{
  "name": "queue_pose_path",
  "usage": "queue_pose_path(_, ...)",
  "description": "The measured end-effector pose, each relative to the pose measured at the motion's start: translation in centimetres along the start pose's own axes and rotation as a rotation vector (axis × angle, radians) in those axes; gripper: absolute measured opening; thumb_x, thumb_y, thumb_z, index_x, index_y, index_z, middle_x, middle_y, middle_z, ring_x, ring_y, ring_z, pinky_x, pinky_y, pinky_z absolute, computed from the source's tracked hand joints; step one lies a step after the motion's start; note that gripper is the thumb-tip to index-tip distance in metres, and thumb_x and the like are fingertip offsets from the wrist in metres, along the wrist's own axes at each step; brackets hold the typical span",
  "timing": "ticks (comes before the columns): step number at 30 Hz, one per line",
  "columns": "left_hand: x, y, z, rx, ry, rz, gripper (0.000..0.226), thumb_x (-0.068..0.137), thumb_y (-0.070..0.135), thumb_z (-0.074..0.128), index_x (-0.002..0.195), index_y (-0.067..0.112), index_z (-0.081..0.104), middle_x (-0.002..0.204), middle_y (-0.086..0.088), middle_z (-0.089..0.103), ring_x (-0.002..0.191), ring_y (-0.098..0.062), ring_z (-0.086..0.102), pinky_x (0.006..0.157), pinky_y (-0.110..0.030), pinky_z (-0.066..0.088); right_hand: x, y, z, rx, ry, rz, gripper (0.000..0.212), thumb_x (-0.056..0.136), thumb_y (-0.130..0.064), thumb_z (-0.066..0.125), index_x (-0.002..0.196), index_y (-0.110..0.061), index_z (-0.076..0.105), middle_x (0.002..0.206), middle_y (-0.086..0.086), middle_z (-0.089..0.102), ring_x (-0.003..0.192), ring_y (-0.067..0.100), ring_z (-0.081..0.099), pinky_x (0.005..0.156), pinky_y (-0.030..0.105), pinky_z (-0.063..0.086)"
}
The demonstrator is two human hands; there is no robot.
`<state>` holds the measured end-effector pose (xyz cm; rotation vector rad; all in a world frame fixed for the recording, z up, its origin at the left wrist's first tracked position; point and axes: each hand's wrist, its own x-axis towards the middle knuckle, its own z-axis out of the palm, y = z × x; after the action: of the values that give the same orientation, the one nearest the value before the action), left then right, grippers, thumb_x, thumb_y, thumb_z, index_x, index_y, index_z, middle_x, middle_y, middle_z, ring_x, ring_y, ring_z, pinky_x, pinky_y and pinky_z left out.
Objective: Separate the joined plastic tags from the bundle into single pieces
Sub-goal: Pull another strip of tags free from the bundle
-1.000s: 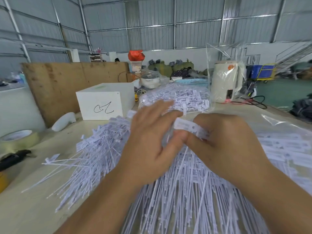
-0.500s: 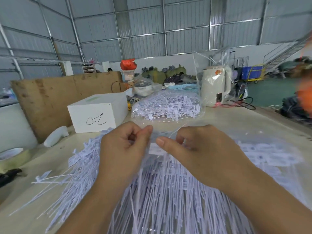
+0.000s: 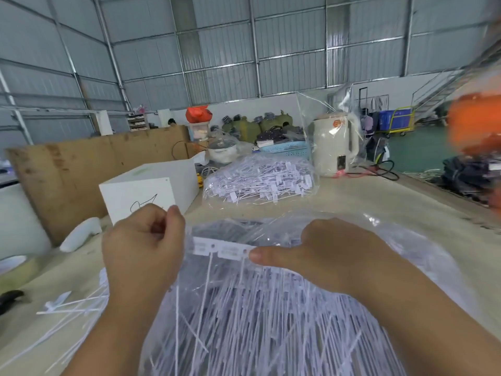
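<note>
Two hands share one short strip of joined tags (image 3: 222,248), the left hand (image 3: 143,248) pinching one end, the right hand (image 3: 320,253) pinching the other, apparently to snap them apart above the bundle (image 3: 257,316).

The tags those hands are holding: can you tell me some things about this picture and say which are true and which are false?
1. Both hands hold one strip of joined tags. True: the left hand grips one end and the right hand pinches the other.
2. The white box has a red star drawn on it. False: it bears a black scribble.
3. A clear bag of tags lies behind the hands. True.
4. The cream kettle stands on the floor. False: it stands on the table, under clear plastic.
5. The strip is in single pieces. False: its tags are joined.
</note>
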<state>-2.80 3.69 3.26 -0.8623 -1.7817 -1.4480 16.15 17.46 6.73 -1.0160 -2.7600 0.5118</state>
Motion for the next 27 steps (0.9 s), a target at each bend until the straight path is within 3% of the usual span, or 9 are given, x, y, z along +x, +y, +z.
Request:
queue_pose_path(3, 1.1, -1.4, -0.5, 0.108, 0.03, -0.062, 0.039, 0.085, 0.034, 0.054, 0.054, 0.012, 0.05, 0.046, -0.001, 0.049, 0.049, -0.022, 0.047, 0.048, -0.03, 0.034, 0.0, 0.6, -0.4, -0.012, 0.011, 0.01, 0.088, 0.037, -0.105, 0.021, 0.042, -0.02, 0.04, 0.043, -0.007, 0.038, 0.047, 0.014, 0.047, 0.06, 0.028, 0.041)
queue_pose_path(7, 0.7, -2.2, 0.8, 0.095, -0.096, -0.146, 0.04, 0.09, 0.021, 0.062, 0.055, 0.006, 0.051, 0.051, -0.015, 0.05, 0.057, -0.033, 0.049, 0.052, -0.033, 0.035, 0.0, 0.8, -0.1, -0.046, 0.05, -0.062, 0.083, 0.055, -0.101, 0.026, 0.057, -0.023, 0.055, 0.061, -0.01, 0.048, 0.062, 0.011, 0.052, 0.069, 0.03, 0.044)
queue_pose_path(9, 0.3, -2.1, 1.1, 0.067, -0.129, -0.164, 0.041, 0.09, 0.021, 0.063, 0.054, 0.006, 0.049, 0.048, -0.011, 0.047, 0.053, -0.027, 0.045, 0.052, -0.032, 0.035, -0.2, 0.3, 0.2, -0.034, 0.037, -0.16, 0.074, 0.065, -0.094, 0.034, 0.058, -0.025, 0.059, 0.061, -0.009, 0.047, 0.057, 0.011, 0.048, 0.061, 0.029, 0.041)
queue_pose_path(11, 0.4, -2.2, 0.9, 0.016, -0.111, -0.212, 0.039, 0.089, 0.025, 0.062, 0.054, 0.011, 0.049, 0.042, -0.001, 0.039, 0.046, -0.014, 0.036, 0.05, -0.03, 0.032, -0.3, -0.1, 0.1, -0.008, -0.039, -0.267, 0.065, 0.07, -0.082, 0.053, 0.057, -0.018, 0.051, 0.052, -0.007, 0.039, 0.045, 0.012, 0.038, 0.048, 0.026, 0.031)
queue_pose_path(14, 1.0, -2.4, 0.2, -0.071, 0.004, -0.305, 0.038, 0.082, 0.032, 0.061, 0.058, 0.006, 0.047, 0.044, 0.004, 0.035, 0.05, -0.014, 0.032, 0.052, -0.032, 0.031, -0.6, -0.2, -0.4, -0.085, -0.123, -0.358, 0.048, 0.071, -0.059, 0.075, 0.074, -0.014, 0.058, 0.064, -0.002, 0.049, 0.051, 0.011, 0.044, 0.047, 0.025, 0.03)
queue_pose_path(19, 1.7, -2.3, -0.3, -0.273, 0.148, -0.403, 0.037, 0.078, 0.033, 0.062, 0.065, 0.002, 0.047, 0.058, -0.005, 0.036, 0.056, -0.014, 0.031, 0.053, -0.032, 0.027, -0.8, -0.2, -0.6, -0.154, -0.042, -0.298, 0.031, 0.074, -0.041, 0.075, 0.07, -0.02, 0.053, 0.061, -0.004, 0.05, 0.048, 0.01, 0.044, 0.046, 0.025, 0.031)
queue_pose_path(23, 1.4, -1.9, -0.6, -0.15, 0.122, -0.249, 0.037, 0.082, 0.035, 0.059, 0.063, 0.004, 0.051, 0.056, -0.017, 0.046, 0.051, -0.015, 0.036, 0.052, -0.031, 0.033, -0.6, 1.0, -1.7, -0.171, 0.064, -0.17, 0.042, 0.061, -0.05, 0.081, 0.063, -0.02, 0.053, 0.059, -0.006, 0.053, 0.052, 0.008, 0.05, 0.048, 0.026, 0.032)
queue_pose_path(27, 1.2, -1.3, -0.5, 0.002, 0.055, -0.157, 0.04, 0.088, 0.03, 0.058, 0.057, 0.006, 0.05, 0.05, -0.011, 0.048, 0.053, -0.026, 0.043, 0.049, -0.028, 0.034, -0.4, 2.4, -2.7, -0.097, 0.163, -0.162, 0.058, 0.048, -0.065, 0.082, 0.058, -0.018, 0.049, 0.054, -0.006, 0.049, 0.049, 0.009, 0.046, 0.048, 0.027, 0.03)
